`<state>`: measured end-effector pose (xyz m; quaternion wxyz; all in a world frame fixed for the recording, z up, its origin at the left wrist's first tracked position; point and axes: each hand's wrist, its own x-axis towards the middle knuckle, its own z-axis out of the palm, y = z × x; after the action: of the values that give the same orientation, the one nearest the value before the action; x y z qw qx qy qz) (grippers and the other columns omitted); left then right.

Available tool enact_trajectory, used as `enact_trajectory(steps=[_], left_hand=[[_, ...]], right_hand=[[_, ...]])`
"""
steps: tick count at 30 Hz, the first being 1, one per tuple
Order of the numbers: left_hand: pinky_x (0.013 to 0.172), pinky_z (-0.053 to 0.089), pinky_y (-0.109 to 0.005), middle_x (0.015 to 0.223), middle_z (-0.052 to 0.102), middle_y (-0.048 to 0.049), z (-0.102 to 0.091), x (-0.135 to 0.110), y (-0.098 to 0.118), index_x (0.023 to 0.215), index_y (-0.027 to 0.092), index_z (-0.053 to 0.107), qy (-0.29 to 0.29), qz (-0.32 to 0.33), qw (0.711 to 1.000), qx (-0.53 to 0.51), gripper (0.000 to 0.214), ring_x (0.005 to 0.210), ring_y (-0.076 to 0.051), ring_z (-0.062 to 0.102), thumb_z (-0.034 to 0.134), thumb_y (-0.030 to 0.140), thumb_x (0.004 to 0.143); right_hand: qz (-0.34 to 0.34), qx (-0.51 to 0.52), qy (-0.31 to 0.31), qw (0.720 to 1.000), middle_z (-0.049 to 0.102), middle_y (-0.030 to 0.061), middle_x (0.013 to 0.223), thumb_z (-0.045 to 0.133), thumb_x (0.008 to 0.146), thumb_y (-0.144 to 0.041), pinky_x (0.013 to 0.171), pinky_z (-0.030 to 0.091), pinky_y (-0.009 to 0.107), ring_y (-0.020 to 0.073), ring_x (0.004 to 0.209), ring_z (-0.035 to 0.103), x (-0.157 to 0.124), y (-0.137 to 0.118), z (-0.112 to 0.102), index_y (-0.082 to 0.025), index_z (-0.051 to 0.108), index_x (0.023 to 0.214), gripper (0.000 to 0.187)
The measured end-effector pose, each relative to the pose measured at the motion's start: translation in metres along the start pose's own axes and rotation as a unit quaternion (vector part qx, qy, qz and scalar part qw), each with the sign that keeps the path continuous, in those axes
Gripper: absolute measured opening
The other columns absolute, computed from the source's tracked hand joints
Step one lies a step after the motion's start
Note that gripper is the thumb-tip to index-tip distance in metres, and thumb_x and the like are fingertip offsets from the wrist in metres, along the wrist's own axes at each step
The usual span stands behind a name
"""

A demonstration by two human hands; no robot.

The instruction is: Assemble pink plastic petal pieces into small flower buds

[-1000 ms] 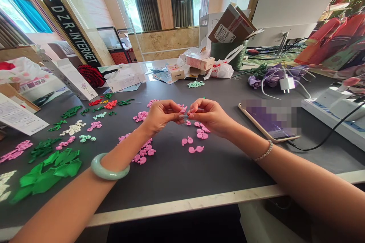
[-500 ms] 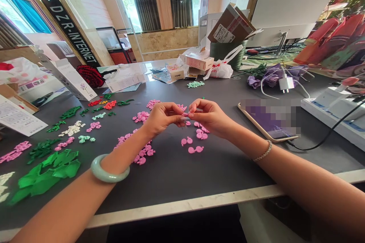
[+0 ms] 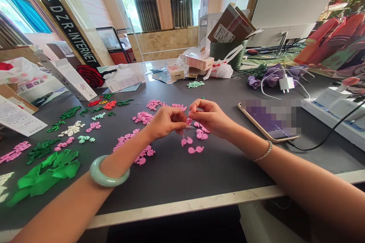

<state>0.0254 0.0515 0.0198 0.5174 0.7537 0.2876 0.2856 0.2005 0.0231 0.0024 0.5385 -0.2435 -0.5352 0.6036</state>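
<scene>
Above the dark table, my left hand [image 3: 169, 122] is closed in a pinch on a small round pink plastic piece [image 3: 188, 121] at its fingertips. My right hand [image 3: 207, 114] is close beside it, its thumb and index finger pressed together just over that piece; what they hold, if anything, is hidden. Under and around both hands lie loose pink pieces: round ones [image 3: 202, 135] below the right hand, a spread of others [image 3: 125, 139] partly covered by my left forearm, and a cluster of flower-like ones [image 3: 142, 117] behind the left wrist.
Green leaf pieces [image 3: 49, 171], white pieces [image 3: 72, 128] and red pieces [image 3: 110, 104] are grouped at the left. Pale green bits [image 3: 195, 84] lie farther back. On the right are a phone [image 3: 264, 121] on a cable and a power strip [image 3: 336, 117]. Small boxes [image 3: 196, 62] stand behind.
My left hand has turned and dropped slightly, its fingertips now lower. The pink piece, earlier between both hands' fingertips, now shows lower, at the left fingertips. The right hand has barely moved.
</scene>
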Motion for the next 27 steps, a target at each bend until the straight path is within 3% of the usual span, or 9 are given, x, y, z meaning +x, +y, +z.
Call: enact_trajectory(steps=[4, 10, 16, 21, 27], left_hand=[[0.045, 0.047, -0.018, 0.051, 0.059, 0.0003, -0.0003, 0.0001, 0.0005, 0.066, 0.011, 0.059, -0.002, 0.003, 1.0, 0.01, 0.041, 0.045, -0.01, 0.058, 0.081, 0.045, 0.06], [0.047, 0.049, -0.021, 0.051, 0.057, 0.0022, -0.002, 0.0016, 0.0001, 0.067, 0.013, 0.053, 0.033, 0.03, 0.999, 0.015, 0.045, 0.045, -0.011, 0.058, 0.077, 0.051, 0.063], [0.048, 0.049, -0.022, 0.051, 0.056, 0.0021, -0.0004, 0.0012, 0.0009, 0.069, 0.014, 0.052, 0.066, 0.059, 0.995, 0.035, 0.046, 0.046, -0.011, 0.058, 0.074, 0.055, 0.066], [0.05, 0.049, -0.022, 0.054, 0.057, 0.001, -0.0013, 0.0008, -0.0018, 0.072, 0.014, 0.053, 0.091, 0.08, 0.99, 0.069, 0.043, 0.048, -0.011, 0.058, 0.071, 0.053, 0.07], [0.051, 0.048, -0.022, 0.055, 0.059, 0.0006, -0.0016, -0.0009, -0.0053, 0.072, 0.014, 0.054, 0.075, 0.102, 0.981, 0.145, 0.036, 0.049, -0.011, 0.059, 0.065, 0.048, 0.077]], right_hand=[[-0.016, 0.012, 0.011, 1.0, 0.052, -0.0036, 0.072, 0.074, 0.064, -0.013, 0.06, 0.042, 0.02, 0.0065, 0.065, 0.052, 0.0001, 0.0003, -0.0011, -0.015, 0.055, 0.07, 0.02], [-0.001, 0.025, 0.033, 0.999, 0.063, 0.0001, 0.079, 0.08, 0.06, -0.018, 0.073, 0.048, 0.025, 0.0098, 0.072, 0.06, 0.0007, -0.0014, 0.0008, -0.014, 0.065, 0.079, 0.024], [-0.005, 0.011, 0.075, 0.997, 0.064, -0.0003, 0.072, 0.083, 0.057, -0.022, 0.067, 0.048, 0.023, 0.0082, 0.066, 0.059, 0.0026, -0.0032, 0.0012, -0.014, 0.068, 0.069, 0.021], [-0.01, -0.007, 0.061, 0.998, 0.065, 0.0007, 0.072, 0.081, 0.059, -0.023, 0.064, 0.048, 0.023, 0.0088, 0.066, 0.058, 0.0031, -0.001, -0.0003, -0.013, 0.068, 0.07, 0.019], [-0.006, -0.063, 0.062, 0.996, 0.066, 0.0019, 0.071, 0.08, 0.059, -0.022, 0.065, 0.05, 0.025, 0.0115, 0.067, 0.061, 0.0011, -0.0012, 0.0005, -0.012, 0.067, 0.071, 0.02]])
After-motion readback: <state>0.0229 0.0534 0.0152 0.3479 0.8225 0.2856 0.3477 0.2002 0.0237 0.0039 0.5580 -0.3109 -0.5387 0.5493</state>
